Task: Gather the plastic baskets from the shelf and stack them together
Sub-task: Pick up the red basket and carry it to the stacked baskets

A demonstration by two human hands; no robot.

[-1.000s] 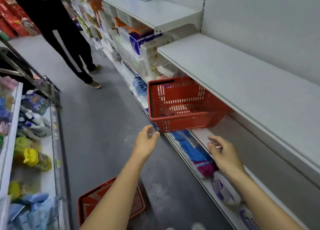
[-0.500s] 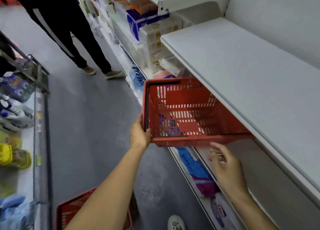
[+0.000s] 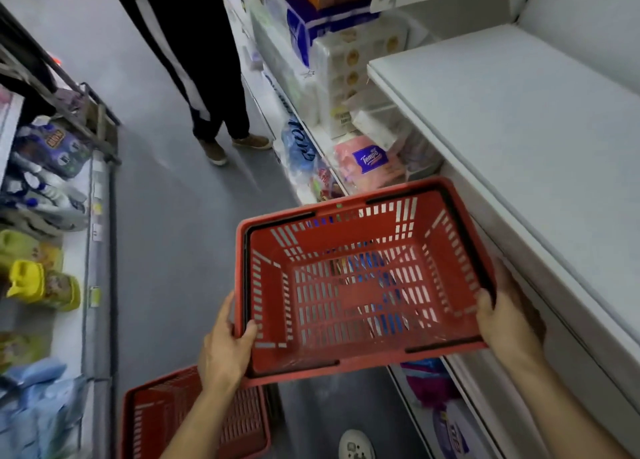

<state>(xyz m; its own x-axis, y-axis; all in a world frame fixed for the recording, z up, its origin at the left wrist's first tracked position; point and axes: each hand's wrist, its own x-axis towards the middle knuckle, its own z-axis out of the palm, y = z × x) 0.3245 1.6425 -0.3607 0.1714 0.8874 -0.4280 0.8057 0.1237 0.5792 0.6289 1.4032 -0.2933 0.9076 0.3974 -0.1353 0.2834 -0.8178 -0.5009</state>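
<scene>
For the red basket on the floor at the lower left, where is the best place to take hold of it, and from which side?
Probably by its rim, from above. The floor basket sits upright with its mouth open upward, so the thick rim is the exposed edge to hook fingers over. Its near part is hidden by the left hand and forearm, and both hands, including the right hand, are occupied with the held basket.

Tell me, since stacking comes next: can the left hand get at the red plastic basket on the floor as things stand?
Probably not yet: the left hand is gripping the held red plastic basket, as is the right hand. The floor basket lies open just below.
</scene>
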